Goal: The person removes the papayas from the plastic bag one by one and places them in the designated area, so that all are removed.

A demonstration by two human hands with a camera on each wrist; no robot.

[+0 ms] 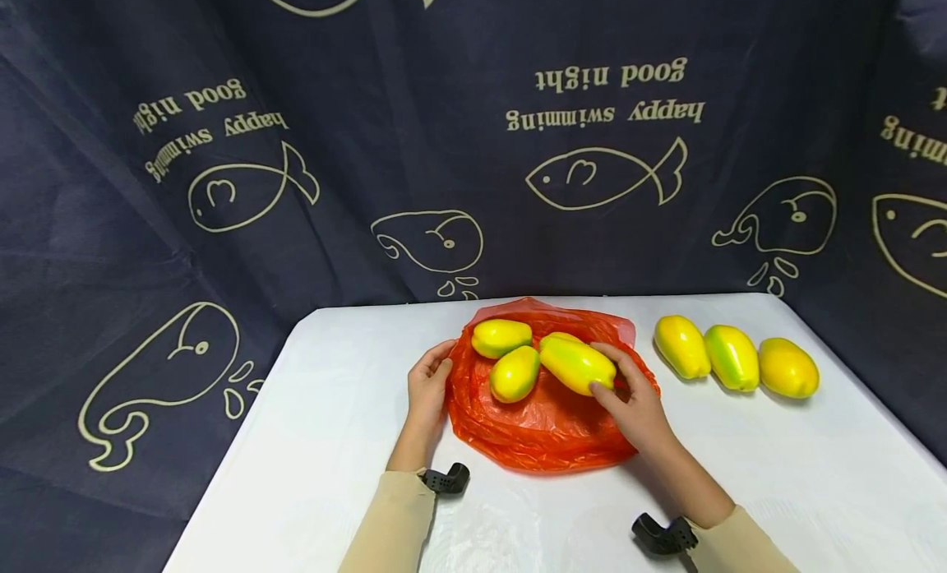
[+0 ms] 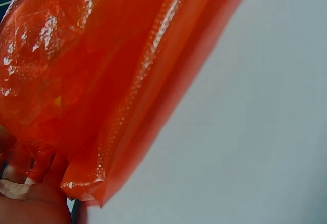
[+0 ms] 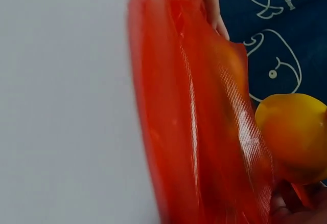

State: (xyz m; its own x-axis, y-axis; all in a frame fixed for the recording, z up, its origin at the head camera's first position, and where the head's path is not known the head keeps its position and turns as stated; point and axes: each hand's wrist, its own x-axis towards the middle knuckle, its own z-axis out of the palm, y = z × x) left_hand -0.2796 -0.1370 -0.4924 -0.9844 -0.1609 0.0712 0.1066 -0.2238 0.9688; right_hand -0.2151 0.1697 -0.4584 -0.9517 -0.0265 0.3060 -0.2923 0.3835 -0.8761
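A red plastic bag (image 1: 547,441) lies spread with its mouth up on the white table. My left hand (image 1: 431,381) grips the left side of its rim, thumb on the inner side. Over the right half of the bag, my right hand (image 1: 635,402) holds a yellow-green papaya (image 1: 577,366) by its right end, between thumb and fingers. Two papayas sit inside at the left, the upper papaya (image 1: 501,339) and the lower papaya (image 1: 515,374). Another papaya (image 1: 561,337) is mostly hidden behind the held one. In the right wrist view the held papaya (image 3: 291,134) shows beyond the bag's side.
Right of the bag, three more papayas lie in a row on the table (image 1: 318,441): a left papaya (image 1: 682,347), a middle papaya (image 1: 732,358) and a right papaya (image 1: 788,367). A dark curtain (image 1: 444,170) with fish drawings hangs along the table's back edge.
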